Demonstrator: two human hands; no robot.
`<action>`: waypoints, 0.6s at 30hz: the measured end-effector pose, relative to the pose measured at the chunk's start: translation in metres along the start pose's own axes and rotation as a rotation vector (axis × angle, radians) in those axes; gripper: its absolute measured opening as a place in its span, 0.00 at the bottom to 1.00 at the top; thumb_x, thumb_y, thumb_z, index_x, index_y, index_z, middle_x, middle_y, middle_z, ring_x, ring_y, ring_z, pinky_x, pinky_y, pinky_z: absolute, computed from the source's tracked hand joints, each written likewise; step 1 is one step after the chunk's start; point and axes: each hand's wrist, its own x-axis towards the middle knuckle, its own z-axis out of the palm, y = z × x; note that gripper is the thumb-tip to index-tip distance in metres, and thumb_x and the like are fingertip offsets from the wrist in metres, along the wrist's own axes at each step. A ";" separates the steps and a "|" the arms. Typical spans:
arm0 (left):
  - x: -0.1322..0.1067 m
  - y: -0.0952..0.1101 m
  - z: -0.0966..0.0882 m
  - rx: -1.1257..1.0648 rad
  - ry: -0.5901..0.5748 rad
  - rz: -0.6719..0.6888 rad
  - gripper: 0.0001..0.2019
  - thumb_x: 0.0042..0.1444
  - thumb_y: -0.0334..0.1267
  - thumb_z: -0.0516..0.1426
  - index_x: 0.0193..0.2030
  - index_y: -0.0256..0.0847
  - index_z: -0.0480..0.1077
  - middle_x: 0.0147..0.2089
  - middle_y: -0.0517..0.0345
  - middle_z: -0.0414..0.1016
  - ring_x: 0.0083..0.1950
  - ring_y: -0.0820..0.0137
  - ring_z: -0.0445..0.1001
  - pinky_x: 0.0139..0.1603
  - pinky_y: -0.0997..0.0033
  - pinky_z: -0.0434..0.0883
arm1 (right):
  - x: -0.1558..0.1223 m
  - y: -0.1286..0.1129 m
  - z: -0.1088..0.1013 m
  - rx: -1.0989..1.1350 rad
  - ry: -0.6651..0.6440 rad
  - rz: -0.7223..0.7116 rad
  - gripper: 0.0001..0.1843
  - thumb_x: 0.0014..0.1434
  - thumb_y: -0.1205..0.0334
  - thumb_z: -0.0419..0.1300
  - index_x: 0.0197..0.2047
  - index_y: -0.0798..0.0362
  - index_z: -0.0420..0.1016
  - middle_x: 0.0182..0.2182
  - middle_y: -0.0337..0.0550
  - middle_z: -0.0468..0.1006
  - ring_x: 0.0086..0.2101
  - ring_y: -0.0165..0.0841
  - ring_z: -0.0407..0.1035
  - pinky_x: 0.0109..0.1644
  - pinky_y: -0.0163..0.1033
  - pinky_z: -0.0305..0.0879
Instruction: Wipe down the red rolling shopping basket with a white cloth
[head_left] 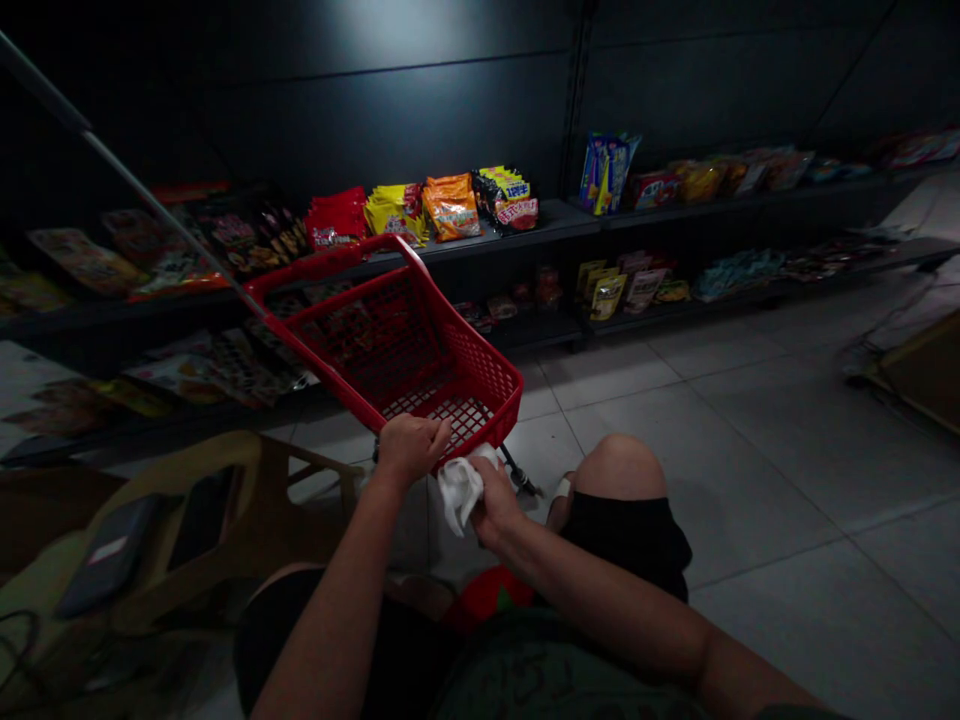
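Right fingers [486, 472] clutching white cloth [459, 490] against red cart [501, 424]; left fingers [436, 437] gripping its rim

Red basket [484, 362], white cloth [459, 490].

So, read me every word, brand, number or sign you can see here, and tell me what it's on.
Yellow-and-black snack packs: perhaps "1袋半", too blurred to be sure.
Red packs, orange packs, blue packs: lettering too small or blurred.
Dark shirt: print too dim to read.
Red cart, white cloth: no text visible.
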 end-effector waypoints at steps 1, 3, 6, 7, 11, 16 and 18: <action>0.001 0.000 0.001 -0.001 -0.001 -0.003 0.31 0.67 0.49 0.41 0.24 0.42 0.77 0.27 0.50 0.81 0.31 0.65 0.75 0.34 0.66 0.58 | -0.004 -0.006 0.005 0.024 0.004 -0.038 0.22 0.48 0.57 0.64 0.47 0.48 0.67 0.33 0.37 0.79 0.30 0.33 0.74 0.34 0.38 0.71; 0.004 0.000 0.002 -0.002 -0.002 -0.008 0.30 0.67 0.49 0.41 0.24 0.42 0.78 0.28 0.49 0.81 0.31 0.65 0.76 0.34 0.66 0.58 | -0.008 -0.012 0.007 0.040 0.006 -0.063 0.27 0.47 0.60 0.66 0.51 0.47 0.65 0.36 0.36 0.79 0.32 0.32 0.74 0.37 0.37 0.72; 0.006 0.001 0.002 -0.002 -0.002 -0.015 0.30 0.67 0.49 0.41 0.25 0.43 0.78 0.27 0.49 0.81 0.30 0.65 0.75 0.33 0.66 0.57 | 0.005 -0.003 -0.013 -0.076 0.053 -0.141 0.30 0.44 0.63 0.66 0.52 0.48 0.65 0.36 0.36 0.79 0.34 0.31 0.74 0.39 0.36 0.72; 0.006 0.001 0.002 -0.002 -0.001 -0.017 0.31 0.67 0.49 0.41 0.25 0.43 0.78 0.27 0.49 0.81 0.29 0.65 0.75 0.32 0.66 0.56 | 0.014 0.003 -0.024 -0.107 0.101 -0.133 0.29 0.43 0.64 0.66 0.50 0.49 0.66 0.34 0.36 0.79 0.32 0.31 0.74 0.38 0.35 0.71; 0.004 0.003 -0.002 -0.002 0.004 -0.019 0.31 0.67 0.50 0.41 0.24 0.43 0.78 0.27 0.49 0.81 0.29 0.66 0.75 0.32 0.66 0.55 | 0.047 0.018 -0.060 -0.108 0.272 -0.016 0.20 0.41 0.62 0.63 0.40 0.51 0.66 0.26 0.35 0.76 0.25 0.32 0.71 0.29 0.36 0.69; 0.000 0.002 -0.002 -0.001 -0.009 -0.008 0.31 0.68 0.49 0.41 0.23 0.42 0.76 0.27 0.51 0.80 0.29 0.67 0.74 0.33 0.66 0.56 | 0.041 -0.008 -0.036 -0.038 0.196 -0.039 0.21 0.42 0.61 0.65 0.41 0.50 0.66 0.32 0.38 0.78 0.28 0.33 0.73 0.32 0.38 0.72; 0.000 0.002 -0.001 0.000 -0.018 0.001 0.30 0.68 0.49 0.41 0.23 0.42 0.76 0.27 0.52 0.80 0.28 0.68 0.74 0.33 0.66 0.57 | 0.027 -0.028 -0.017 0.002 0.128 -0.106 0.25 0.43 0.62 0.66 0.46 0.48 0.66 0.35 0.37 0.78 0.31 0.33 0.74 0.35 0.39 0.73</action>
